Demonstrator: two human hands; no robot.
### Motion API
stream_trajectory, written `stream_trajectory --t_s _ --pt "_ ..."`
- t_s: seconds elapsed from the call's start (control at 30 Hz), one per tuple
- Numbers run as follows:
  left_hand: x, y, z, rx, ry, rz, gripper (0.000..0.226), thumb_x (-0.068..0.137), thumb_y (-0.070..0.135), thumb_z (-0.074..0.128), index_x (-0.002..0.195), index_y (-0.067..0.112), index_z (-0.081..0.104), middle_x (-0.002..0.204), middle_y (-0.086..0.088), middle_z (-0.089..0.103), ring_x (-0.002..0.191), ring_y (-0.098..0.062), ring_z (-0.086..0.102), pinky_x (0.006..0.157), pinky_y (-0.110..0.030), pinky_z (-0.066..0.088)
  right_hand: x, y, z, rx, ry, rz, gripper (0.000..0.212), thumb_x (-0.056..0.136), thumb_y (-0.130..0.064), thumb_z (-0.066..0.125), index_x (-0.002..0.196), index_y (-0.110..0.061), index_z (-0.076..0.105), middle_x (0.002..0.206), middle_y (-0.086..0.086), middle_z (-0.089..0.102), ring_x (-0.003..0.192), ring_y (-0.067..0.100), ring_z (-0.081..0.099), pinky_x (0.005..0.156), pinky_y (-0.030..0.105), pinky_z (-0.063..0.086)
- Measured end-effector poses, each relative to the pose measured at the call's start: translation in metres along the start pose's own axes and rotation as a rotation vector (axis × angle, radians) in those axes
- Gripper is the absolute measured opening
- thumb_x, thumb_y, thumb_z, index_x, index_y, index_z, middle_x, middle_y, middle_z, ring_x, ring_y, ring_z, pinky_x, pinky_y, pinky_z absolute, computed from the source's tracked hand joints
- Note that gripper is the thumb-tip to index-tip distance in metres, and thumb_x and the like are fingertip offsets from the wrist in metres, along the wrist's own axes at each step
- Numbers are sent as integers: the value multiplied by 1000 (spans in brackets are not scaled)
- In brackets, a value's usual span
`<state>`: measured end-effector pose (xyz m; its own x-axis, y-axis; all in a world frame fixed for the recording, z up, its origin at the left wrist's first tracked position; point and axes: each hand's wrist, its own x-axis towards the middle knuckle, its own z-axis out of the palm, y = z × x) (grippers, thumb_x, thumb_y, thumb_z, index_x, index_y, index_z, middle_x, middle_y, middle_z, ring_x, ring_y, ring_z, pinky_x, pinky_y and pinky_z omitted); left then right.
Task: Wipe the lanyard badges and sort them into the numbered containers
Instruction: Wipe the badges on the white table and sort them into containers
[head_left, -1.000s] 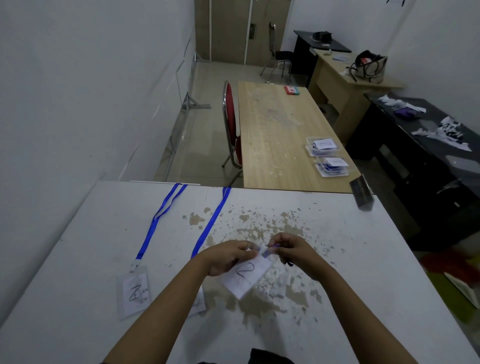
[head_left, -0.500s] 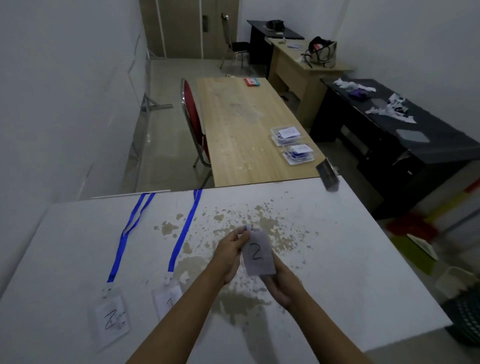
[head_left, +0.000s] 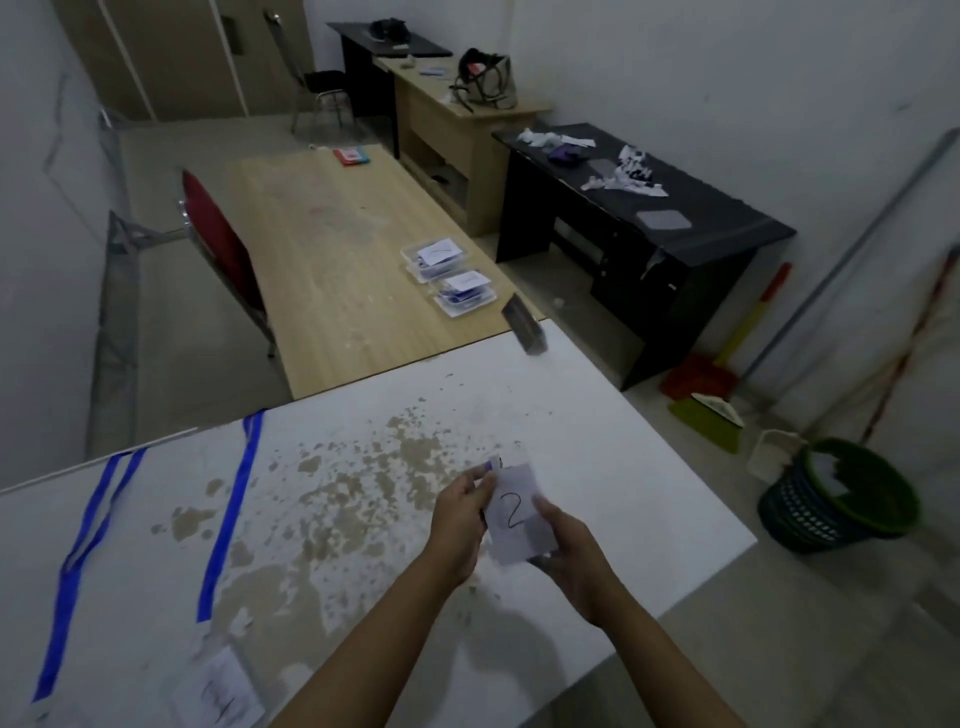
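Observation:
A badge marked "2" is held upright above the white table. My left hand pinches its upper left edge by the small blue clip. My right hand grips its lower right side. Another badge lies on the table at the lower left, on a blue lanyard. A second blue lanyard lies further left. Two clear containers with paper number labels, the far one and the near one, sit on the wooden table beyond.
The white table has brown worn patches. A dark flat object stands at its far right corner. A red chair is beside the wooden table. A black desk, brooms, a dustpan and a green waste basket are on the right.
The view has swung to the right, and the table now sits lower left. Both hands have gone on holding the "2" badge, turned from lying tilted to upright.

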<state>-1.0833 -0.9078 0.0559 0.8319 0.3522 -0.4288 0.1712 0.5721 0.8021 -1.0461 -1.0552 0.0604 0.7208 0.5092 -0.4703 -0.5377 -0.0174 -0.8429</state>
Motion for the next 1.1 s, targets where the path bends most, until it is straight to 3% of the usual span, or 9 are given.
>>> stream_trajectory --t_s 0.13,0.37,0.47,0.57,0.63,0.8,0.93,1.1 --pt "12 -31 62 -11 -64 -35 32 98 15 51 127 3 56 118 -17 66 104 -31 66 81 -33 59 -11 -28 -57 -204 16 -96 44 83 -43 69 121 -20 65 113 5 70 101 24 68 83 34 58" --pt "34 -95 193 255 -81 -35 30 99 32 51 123 18 60 111 -5 69 99 -27 67 73 -33 59 -26 -52 -192 78 -30 -42 39 96 -22 58 134 -25 51 128 12 63 111 31 66 85 40 57" --pt "43 -123 250 320 -111 -32 31 99 30 51 125 16 60 113 -9 68 103 -31 64 79 -38 54 -34 -61 -253 55 21 -68 39 97 -22 56 135 -25 48 128 9 63 110 24 67 85 36 57" --pt "46 -140 300 282 -166 -62 29 99 22 52 125 11 61 117 -12 67 109 -29 63 95 -40 53 -42 -74 -308 -10 72 -80 38 97 -22 56 134 -24 50 123 4 67 108 20 67 84 32 57" --pt "48 -145 326 213 -232 -91 28 99 18 53 123 8 61 115 -14 68 106 -27 65 93 -36 54 -45 -82 -338 -37 97 -84 38 96 -24 57 133 -23 52 123 5 67 107 21 67 82 31 57" --pt "68 -149 367 159 -289 -135 26 93 17 62 117 8 65 110 -14 71 97 -26 69 86 -34 57 -32 -104 -388 -76 141 -106 44 88 -30 63 130 -21 55 121 6 67 106 24 67 79 33 58" --pt "103 -147 385 201 -248 -117 27 90 19 67 115 10 67 109 -13 72 100 -28 68 84 -35 57 0 -121 -412 -67 122 -95 29 94 -22 60 123 -21 60 113 4 72 99 20 70 75 30 57" --pt "166 -142 400 259 -199 -49 29 88 21 69 109 2 65 100 -10 72 92 -21 70 75 -26 56 60 -154 -435 -123 61 -54 26 96 -18 59 121 -15 62 108 5 74 93 17 72 73 28 57"
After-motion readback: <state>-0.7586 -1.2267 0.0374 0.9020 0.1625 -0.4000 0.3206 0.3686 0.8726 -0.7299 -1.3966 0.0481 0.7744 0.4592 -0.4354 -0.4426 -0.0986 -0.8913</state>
